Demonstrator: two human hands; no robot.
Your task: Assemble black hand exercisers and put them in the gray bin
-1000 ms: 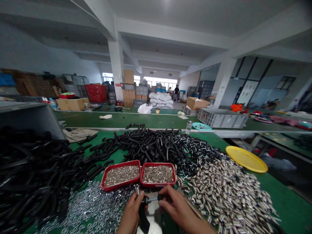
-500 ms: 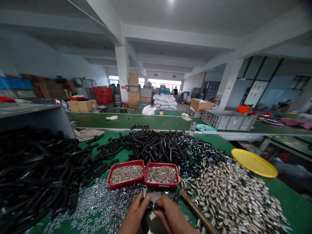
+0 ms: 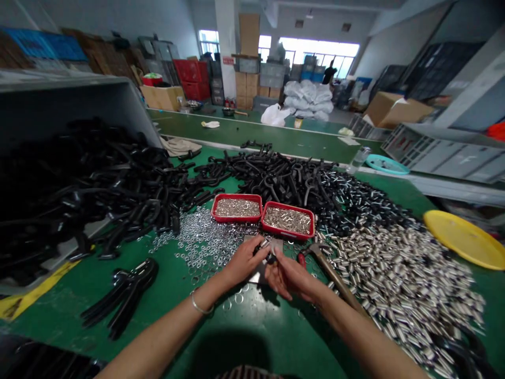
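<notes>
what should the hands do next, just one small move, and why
Probably bring the fingertips of the right hand fully onto the small dark part and steady it: the left hand pinches beside it, the right fingers are close by, and both hands are together over the metal plate. The fingers partly hide the part, so its exact fit can't be told.

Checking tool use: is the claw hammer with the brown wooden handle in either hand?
No, the hammer lies on the green tabletop beside the silver metal cylinders.

A shiny silver cylinder and a partly hidden black part sit close together above a flat metal plate.
</notes>
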